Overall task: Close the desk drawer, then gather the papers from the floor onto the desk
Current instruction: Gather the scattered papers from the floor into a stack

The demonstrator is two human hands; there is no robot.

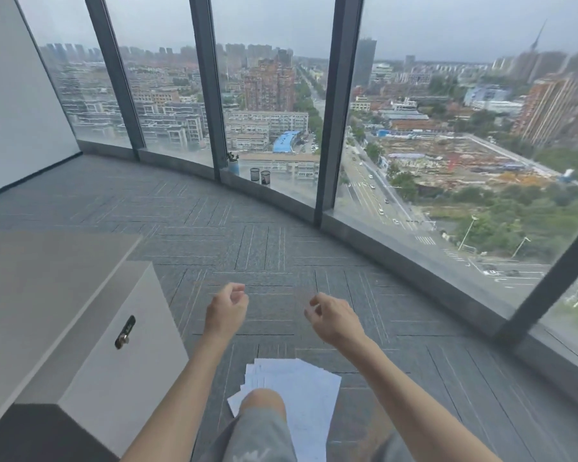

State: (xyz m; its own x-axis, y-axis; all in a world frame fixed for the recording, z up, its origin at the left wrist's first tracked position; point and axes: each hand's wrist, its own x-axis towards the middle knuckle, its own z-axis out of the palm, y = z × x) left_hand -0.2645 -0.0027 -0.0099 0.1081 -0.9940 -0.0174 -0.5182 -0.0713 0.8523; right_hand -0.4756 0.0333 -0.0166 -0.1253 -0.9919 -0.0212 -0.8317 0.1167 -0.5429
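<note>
White papers (301,391) lie on the carpet below both empty, loosely curled hands (226,311) (332,320).

Matt white papers (301,391) lie on rough grey carpet (281,235).

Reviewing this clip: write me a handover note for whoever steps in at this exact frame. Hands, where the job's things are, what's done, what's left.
Left hand: empty, fingers loosely curled, held above the carpet.
Right hand: empty, fingers loosely curled, also in the air.
Papers: fanned pile on the floor near the person's knee, below both hands, untouched.
Desk: at left, with no papers on the part in view. The drawer unit with the lock sticks out beyond the desk edge; whether the drawer is shut I cannot tell.
Left: check the drawer, then move all papers onto the desk.
</note>
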